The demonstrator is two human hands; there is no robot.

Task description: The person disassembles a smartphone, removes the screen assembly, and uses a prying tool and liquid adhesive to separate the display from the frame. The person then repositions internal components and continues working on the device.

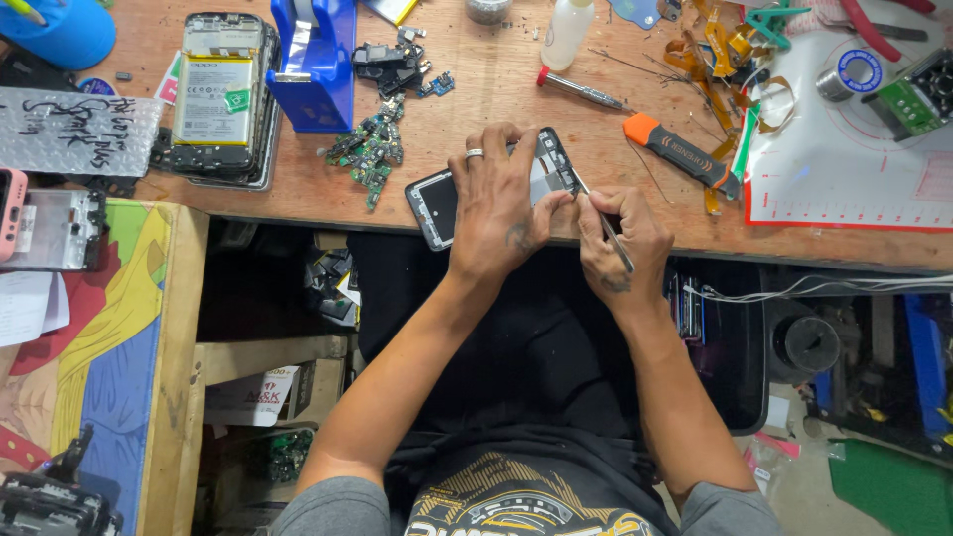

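Observation:
An opened black phone (435, 203) lies at the near edge of the wooden bench (516, 94). My left hand (499, 203), a ring on one finger, presses down flat on the phone and covers its middle. My right hand (620, 238) sits just to the right and pinches thin metal tweezers (602, 220), whose tip reaches the phone's right end by my left thumb.
Around the phone lie an orange-and-black pry tool (685, 154), a red-capped screwdriver (581, 91), green circuit-board scraps (369, 154), a blue stand (316, 65), a stripped phone with its battery showing (220, 94), orange flex cables (720, 55), a white work mat (854, 149) and a white bottle (568, 30).

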